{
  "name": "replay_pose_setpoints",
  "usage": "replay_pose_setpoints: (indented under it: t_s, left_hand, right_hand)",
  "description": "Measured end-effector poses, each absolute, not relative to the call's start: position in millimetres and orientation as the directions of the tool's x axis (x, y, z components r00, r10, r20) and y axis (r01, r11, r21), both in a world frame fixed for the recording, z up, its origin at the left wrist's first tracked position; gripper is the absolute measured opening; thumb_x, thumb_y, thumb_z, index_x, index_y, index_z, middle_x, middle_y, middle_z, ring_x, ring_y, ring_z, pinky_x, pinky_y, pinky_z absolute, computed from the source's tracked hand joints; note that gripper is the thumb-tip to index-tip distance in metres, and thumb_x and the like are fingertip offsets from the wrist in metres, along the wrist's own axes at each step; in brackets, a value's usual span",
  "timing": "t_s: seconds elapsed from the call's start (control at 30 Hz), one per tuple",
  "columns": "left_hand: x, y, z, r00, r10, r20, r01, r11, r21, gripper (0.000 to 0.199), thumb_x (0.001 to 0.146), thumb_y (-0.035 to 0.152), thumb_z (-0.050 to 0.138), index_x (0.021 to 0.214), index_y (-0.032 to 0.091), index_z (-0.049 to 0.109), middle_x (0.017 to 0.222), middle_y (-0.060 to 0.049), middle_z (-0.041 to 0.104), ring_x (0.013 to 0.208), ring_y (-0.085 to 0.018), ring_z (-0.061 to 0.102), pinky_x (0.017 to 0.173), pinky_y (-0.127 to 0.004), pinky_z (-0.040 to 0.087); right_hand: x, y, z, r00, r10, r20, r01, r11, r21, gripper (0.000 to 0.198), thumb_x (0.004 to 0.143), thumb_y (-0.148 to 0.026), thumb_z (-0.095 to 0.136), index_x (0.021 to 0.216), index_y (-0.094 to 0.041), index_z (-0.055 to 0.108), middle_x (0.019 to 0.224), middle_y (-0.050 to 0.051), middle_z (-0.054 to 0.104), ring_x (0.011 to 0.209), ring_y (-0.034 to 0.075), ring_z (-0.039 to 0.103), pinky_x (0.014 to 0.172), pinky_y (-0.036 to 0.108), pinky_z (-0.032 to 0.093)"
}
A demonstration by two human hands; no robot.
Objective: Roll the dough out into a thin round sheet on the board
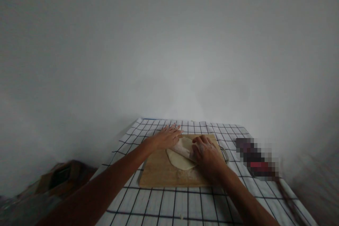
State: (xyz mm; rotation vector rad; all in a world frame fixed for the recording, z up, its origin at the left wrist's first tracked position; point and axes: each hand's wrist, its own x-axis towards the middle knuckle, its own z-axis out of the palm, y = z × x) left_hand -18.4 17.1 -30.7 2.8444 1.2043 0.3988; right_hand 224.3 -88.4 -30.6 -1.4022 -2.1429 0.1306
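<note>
Dough sheet [178, 161]: lies flat on wooden board [155, 169], partly beneath rolling pin [185, 151]. Step in hand, by judgement: rolling out, with pin set slantwise across sheet. Left hand [168, 138]: at pin's farther end, fingers extended and spread, not wrapped round. Right hand [206, 151]: over nearer end, fingers bent; cannot tell how tightly closed. Hands: apart, with middle of pin bare between. For next move, probably: even pressure at both ends, perhaps a turn of sheet for uniform thickness. Texture of sheet: pale, smooth, thin-looking; outline roughly round. Pin: slender, cylindrical, whitish as if floured. Board: light brown, rectangular, dusted with pale powder [184, 174] near front. Below: white cloth [168, 203], dark grid. Beyond: plain wall [169, 49].
</note>
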Motion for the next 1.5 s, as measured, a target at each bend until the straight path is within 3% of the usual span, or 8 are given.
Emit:
replay_pose_setpoints:
  t_s: [0.2, 0.5, 0.67, 0.87, 1.03, 1.27, 1.5]
  left_hand:
    - [-21, -2, -24, 0.694, 0.696, 0.183, 0.693, -0.715, 0.093, 0.054, 0.098, 0.020, 0.043, 0.152, 0.021, 0.045, 0.162, -0.010, 0.040, 0.152, -0.026, 0.033, 0.125, -0.045, 0.028]
    - [-31, -57, -22, 0.598, 0.762, 0.248, 0.793, -0.607, -0.046, 0.051, 0.106, 0.027, 0.028, 0.155, 0.020, 0.040, 0.161, -0.006, 0.043, 0.152, -0.021, 0.034, 0.126, -0.045, 0.030]
    - [-38, -91, -25, 0.586, 0.769, 0.255, 0.805, -0.589, -0.071, 0.050, 0.106, 0.026, 0.030, 0.154, 0.017, 0.040, 0.162, -0.008, 0.041, 0.153, -0.024, 0.030, 0.126, -0.050, 0.030]
    - [-50, -117, -31, 0.567, 0.786, 0.246, 0.820, -0.567, -0.081, 0.056, 0.106, 0.026, 0.031, 0.161, 0.022, 0.023, 0.167, -0.005, 0.031, 0.156, -0.022, 0.024, 0.127, -0.051, 0.026]
    - [-41, -82, -28, 0.570, 0.793, 0.217, 0.820, -0.566, -0.085, 0.051, 0.107, 0.027, 0.026, 0.156, 0.022, 0.038, 0.163, -0.005, 0.040, 0.153, -0.023, 0.031, 0.126, -0.052, 0.026]
    - [-8, 1, -29, 0.597, 0.796, 0.101, 0.802, -0.592, -0.080, 0.053, 0.107, 0.032, 0.023, 0.157, 0.021, 0.039, 0.164, -0.009, 0.036, 0.154, -0.031, 0.028, 0.124, -0.057, 0.025]
    - [14, 58, -35, 0.633, 0.773, 0.051, 0.774, -0.633, 0.002, 0.054, 0.107, 0.042, 0.026, 0.157, 0.025, 0.038, 0.165, -0.007, 0.035, 0.154, -0.031, 0.028, 0.122, -0.055, 0.028]
  right_hand:
    - [222, -91, -35, -0.255, 0.899, 0.355, 0.810, 0.399, -0.430, 0.029, 0.099, -0.017, 0.045, 0.123, -0.018, 0.062, 0.127, 0.016, 0.064, 0.117, 0.029, 0.059, 0.099, 0.041, 0.046]
    - [220, -107, -10, -0.467, 0.867, 0.173, 0.854, 0.493, -0.167, 0.036, 0.101, -0.020, 0.040, 0.127, -0.013, 0.064, 0.144, 0.018, 0.055, 0.140, 0.031, 0.043, 0.115, 0.049, 0.036]
    - [218, -113, -5, -0.437, 0.893, 0.111, 0.867, 0.451, -0.211, 0.042, 0.104, -0.024, 0.035, 0.137, -0.013, 0.058, 0.154, 0.018, 0.047, 0.147, 0.031, 0.036, 0.118, 0.053, 0.032]
    - [211, -111, -14, -0.342, 0.928, 0.150, 0.882, 0.372, -0.288, 0.046, 0.103, -0.032, 0.036, 0.142, -0.013, 0.055, 0.155, 0.017, 0.047, 0.146, 0.033, 0.037, 0.119, 0.053, 0.030]
    - [209, -105, -16, -0.258, 0.934, 0.247, 0.887, 0.330, -0.322, 0.044, 0.105, -0.034, 0.035, 0.136, -0.013, 0.059, 0.143, 0.017, 0.057, 0.136, 0.030, 0.048, 0.115, 0.044, 0.034]
    - [218, -96, -15, -0.169, 0.925, 0.341, 0.914, 0.277, -0.296, 0.034, 0.107, -0.033, 0.036, 0.122, -0.018, 0.063, 0.127, 0.013, 0.065, 0.121, 0.026, 0.057, 0.105, 0.038, 0.041]
    - [230, -87, -23, -0.143, 0.948, 0.286, 0.956, 0.207, -0.208, 0.033, 0.106, -0.028, 0.036, 0.125, -0.018, 0.062, 0.133, 0.015, 0.061, 0.124, 0.028, 0.055, 0.102, 0.038, 0.042]
